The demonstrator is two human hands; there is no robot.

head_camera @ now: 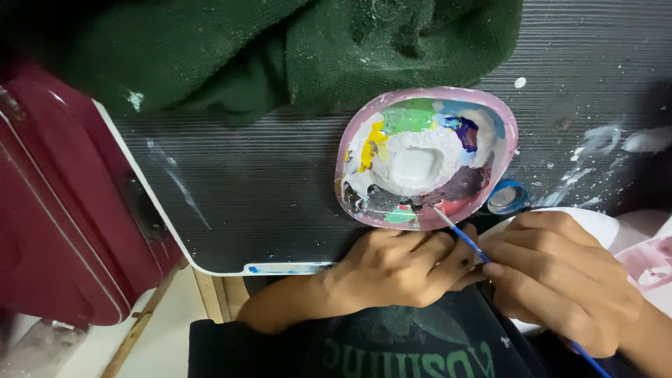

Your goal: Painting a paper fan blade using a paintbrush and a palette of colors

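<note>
The pink-rimmed round paint palette (425, 157) is showing white at its centre, ringed by yellow, green, blue and dark purple smears. The thin blue-handled paintbrush (462, 237) is gleaming beside a small blue-rimmed paint pot (507, 197). The dark grey ribbed board (266, 189) is wearing white splatters, under a rumpled dark green cloth (280, 49).

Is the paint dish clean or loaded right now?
Loaded: the dish holds white, yellow, green, blue and purple paint, and the brush tip touches its near rim.
</note>
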